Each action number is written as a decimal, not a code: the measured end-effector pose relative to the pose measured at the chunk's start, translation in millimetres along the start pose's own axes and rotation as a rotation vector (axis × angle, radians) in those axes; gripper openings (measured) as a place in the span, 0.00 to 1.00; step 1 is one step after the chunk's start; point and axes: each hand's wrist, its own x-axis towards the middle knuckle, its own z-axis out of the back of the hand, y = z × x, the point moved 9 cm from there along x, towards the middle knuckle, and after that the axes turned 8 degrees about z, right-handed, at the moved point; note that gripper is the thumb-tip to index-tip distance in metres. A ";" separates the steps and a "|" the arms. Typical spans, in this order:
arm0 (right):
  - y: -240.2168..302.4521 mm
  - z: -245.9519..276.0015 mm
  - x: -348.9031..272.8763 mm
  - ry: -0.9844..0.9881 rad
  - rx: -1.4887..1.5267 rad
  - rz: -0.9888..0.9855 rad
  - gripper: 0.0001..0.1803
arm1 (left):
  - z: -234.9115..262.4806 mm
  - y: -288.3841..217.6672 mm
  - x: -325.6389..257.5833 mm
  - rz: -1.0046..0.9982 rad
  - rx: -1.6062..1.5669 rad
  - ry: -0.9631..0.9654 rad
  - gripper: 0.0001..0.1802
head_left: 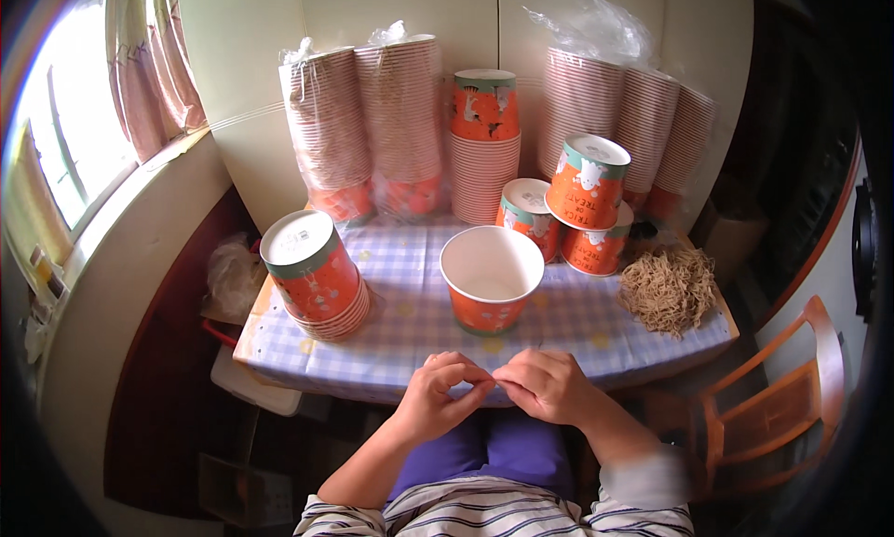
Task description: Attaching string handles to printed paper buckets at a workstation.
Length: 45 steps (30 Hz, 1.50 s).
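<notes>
My left hand (445, 394) and my right hand (545, 386) meet fingertip to fingertip just over the table's front edge. Both are closed in a pinch; whatever sits between the fingers, if anything, is too small to make out. Directly ahead of them an orange and green paper bucket (492, 274) stands upright with its white mouth facing up and nothing visible inside. To its right lies a tangled heap of tan string (668, 292). On the left, a short stack of similar buckets (315, 274) rests upside down.
A checked cloth covers the table (400, 341). Three upside-down buckets (589, 180) are piled behind the right side. Tall stacks of nested buckets (400, 118), some in clear plastic, line the wall. A wooden chair (778, 416) stands at right, a window (79, 108) at left.
</notes>
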 end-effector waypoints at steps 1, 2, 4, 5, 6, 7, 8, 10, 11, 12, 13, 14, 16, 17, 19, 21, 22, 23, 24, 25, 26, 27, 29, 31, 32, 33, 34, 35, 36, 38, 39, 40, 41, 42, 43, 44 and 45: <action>0.9 -1.4 -2.9 0.008 0.005 -0.002 0.13 | -1.1 -1.0 -0.3 -0.005 -0.007 0.014 0.05; 1.0 -2.2 -4.7 0.015 0.009 -0.005 0.14 | -2.3 -1.9 -0.5 -0.011 -0.015 0.030 0.05; 1.1 -1.1 -6.4 0.035 0.012 -0.010 0.15 | -4.2 -0.5 -1.1 -0.019 -0.018 0.042 0.05; 0.5 -2.1 -6.8 0.059 0.015 -0.018 0.16 | -5.8 -0.2 -0.7 -0.024 -0.024 0.054 0.05; 0.0 -1.5 -6.3 0.057 0.014 -0.017 0.16 | -6.3 -0.4 0.1 -0.026 -0.023 0.055 0.05; 0.0 -0.5 -6.0 0.044 0.011 -0.018 0.15 | -7.0 -1.0 0.3 -0.032 -0.026 0.061 0.05; 0.3 0.3 -5.8 0.032 0.008 -0.019 0.15 | -7.6 -1.8 0.5 -0.039 -0.029 0.067 0.05; 2.1 1.3 -5.5 0.026 -0.013 -0.004 0.14 | -7.1 -7.0 1.0 -0.077 -0.019 0.059 0.06; 4.0 1.9 -4.8 0.023 -0.032 0.013 0.14 | -5.7 -11.3 0.6 -0.114 -0.008 0.047 0.06; 4.8 1.4 -4.5 0.023 -0.034 0.012 0.14 | -4.8 -12.4 0.2 -0.114 -0.009 0.048 0.06; 6.2 0.9 -3.9 0.021 -0.048 0.024 0.13 | -3.6 -15.8 -0.8 -0.148 0.011 0.041 0.07; 7.3 0.5 -2.8 0.019 -0.062 0.037 0.13 | -2.5 -18.3 -1.9 -0.181 0.032 0.033 0.07; 9.2 0.8 1.1 0.024 -0.060 0.044 0.13 | -0.5 -16.6 -3.4 -0.210 0.044 0.030 0.08; 9.3 0.1 2.5 0.026 -0.058 0.048 0.13 | -0.2 -16.4 -4.3 -0.238 0.057 0.030 0.08; 6.4 -3.6 2.2 0.023 -0.038 0.030 0.13 | 1.3 -13.4 -3.6 -0.247 0.057 0.021 0.09; 3.5 -7.9 0.4 0.018 -0.017 0.012 0.13 | 1.6 -10.8 -3.2 -0.254 0.059 0.014 0.09; 0.6 -9.6 -1.0 0.001 0.013 -0.009 0.13 | 1.5 -9.2 -2.9 -0.256 0.064 0.009 0.09; -2.8 -10.1 -1.8 -0.016 0.043 -0.030 0.12 | 1.5 -8.0 -2.0 -0.259 0.069 0.004 0.10; -4.7 -10.5 -1.9 -0.016 0.044 -0.030 0.12 | 1.6 -7.3 0.2 -0.258 0.070 0.004 0.10; -7.8 -11.7 -3.6 -0.005 0.071 -0.059 0.12 | 1.3 -8.5 1.0 -0.273 0.092 -0.004 0.10; -10.8 -12.8 -5.1 0.006 0.097 -0.087 0.12 | 1.0 -10.0 1.8 -0.288 0.115 -0.012 0.10; -11.6 -12.0 -5.9 0.005 0.098 -0.089 0.12 | 0.4 -10.2 3.1 -0.287 0.115 -0.011 0.10; -13.1 -10.7 -5.9 0.019 0.079 -0.083 0.12 | -0.4 -14.2 4.8 -0.320 0.149 -0.022 0.10; -13.3 -9.1 -6.6 0.018 0.060 -0.078 0.12 | -1.4 -15.6 6.7 -0.334 0.166 -0.021 0.09; -13.6 -8.2 -6.9 0.020 0.042 -0.075 0.13 | -2.1 -16.4 8.1 -0.347 0.181 -0.021 0.09; -13.8 -7.0 -7.5 0.016 0.037 -0.071 0.13 | -2.5 -17.0 9.8 -0.353 0.183 -0.021 0.09; -14.1 -6.4 -8.6 0.009 0.039 -0.072 0.12 | -3.6 -17.8 10.3 -0.364 0.199 -0.014 0.09; -15.2 -5.8 -9.1 0.002 0.040 -0.074 0.12 | -4.6 -18.5 11.6 -0.373 0.214 -0.007 0.09; -16.7 -5.3 -8.9 0.000 0.040 -0.071 0.12 | -4.5 -18.7 14.4 -0.375 0.216 -0.008 0.09; -18.5 -4.0 -9.8 -0.006 0.021 -0.062 0.12 | -5.6 -21.0 17.8 -0.405 0.212 -0.012 0.10; -20.6 -4.8 -10.2 -0.005 0.023 -0.063 0.12 | -5.4 -20.2 20.0 -0.402 0.212 -0.012 0.10; -22.2 -4.6 -10.3 -0.015 0.031 -0.056 0.13 | -5.4 -20.2 21.6 -0.398 0.214 -0.005 0.10; -23.8 -4.5 -10.1 -0.025 0.040 -0.050 0.13 | -5.2 -19.7 23.3 -0.392 0.216 0.001 0.10; -24.9 -4.3 -9.8 -0.024 0.051 -0.048 0.13 | -4.5 -19.0 25.5 -0.383 0.221 -0.003 0.10; -26.5 -3.9 -8.7 -0.026 0.048 -0.052 0.13 | -5.0 -17.1 28.3 -0.368 0.203 0.027 0.09; -28.2 -3.7 -7.8 -0.028 0.046 -0.056 0.13 | -5.5 -15.1 31.0 -0.352 0.186 0.057 0.07; -30.0 -4.2 -7.5 -0.027 0.060 -0.051 0.13 | -4.6 -13.5 34.1 -0.342 0.194 0.051 0.07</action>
